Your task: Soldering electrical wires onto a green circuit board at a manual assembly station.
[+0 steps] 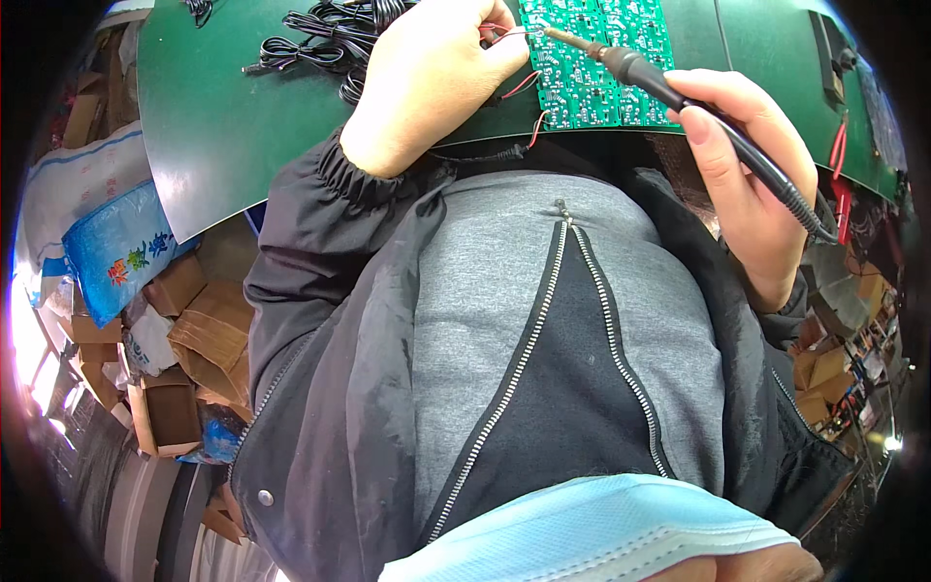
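Note:
My right hand (752, 175) holds a black soldering iron (669, 89) like a pen, its tip pointing left at the upper left edge of a green circuit board panel (606, 82). Beside that edge, my left hand (427, 82) is closed with thumb and finger pinching a thin red-and-black wire (514, 33), whose end reaches the board close to the tip. More red wires (535, 128) run from the panel's left edge lower down, one into a black cable end. Bundled black cables (310, 44) lie left of my left hand, which partly hides them.
The green tabletop (204, 126) ends just in front of my body. To the right are a black holder (832, 58) and a red-handled tool (841, 189). At the lower left sit a blue-and-white bag (121, 247) and cardboard boxes (213, 335).

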Available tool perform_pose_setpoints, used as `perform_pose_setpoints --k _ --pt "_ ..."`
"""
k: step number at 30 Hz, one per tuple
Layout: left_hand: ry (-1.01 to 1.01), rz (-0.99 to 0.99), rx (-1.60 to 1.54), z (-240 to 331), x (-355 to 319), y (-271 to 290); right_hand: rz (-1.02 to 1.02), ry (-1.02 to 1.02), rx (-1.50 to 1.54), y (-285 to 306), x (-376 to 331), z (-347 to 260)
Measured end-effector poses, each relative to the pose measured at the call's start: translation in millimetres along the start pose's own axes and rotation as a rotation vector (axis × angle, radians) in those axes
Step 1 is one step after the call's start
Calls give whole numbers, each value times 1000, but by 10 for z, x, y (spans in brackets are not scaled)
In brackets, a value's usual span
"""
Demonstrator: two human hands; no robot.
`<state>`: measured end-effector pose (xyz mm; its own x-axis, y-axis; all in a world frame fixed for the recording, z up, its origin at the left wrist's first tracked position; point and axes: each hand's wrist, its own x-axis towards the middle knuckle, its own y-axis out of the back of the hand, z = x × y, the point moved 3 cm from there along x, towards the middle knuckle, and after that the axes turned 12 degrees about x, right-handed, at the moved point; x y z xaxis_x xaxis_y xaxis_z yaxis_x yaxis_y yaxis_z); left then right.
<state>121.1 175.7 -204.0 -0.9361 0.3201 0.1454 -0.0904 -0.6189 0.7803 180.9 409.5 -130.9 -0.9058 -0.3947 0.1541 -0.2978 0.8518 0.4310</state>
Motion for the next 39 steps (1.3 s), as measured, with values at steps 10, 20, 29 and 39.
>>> perform_pose_setpoints --k 10,20,29,39 --pt "-60 44 56 7 31 49 334 -146 56 119 -90 66" --pt "-233 -213 -109 -112 14 121 407 148 36 556 745 404" --pt "-76 -37 -7 -131 85 253 437 -48 290 547 1955 901" --pt "-306 -214 -88 -190 168 216 328 104 100 391 2517 985"
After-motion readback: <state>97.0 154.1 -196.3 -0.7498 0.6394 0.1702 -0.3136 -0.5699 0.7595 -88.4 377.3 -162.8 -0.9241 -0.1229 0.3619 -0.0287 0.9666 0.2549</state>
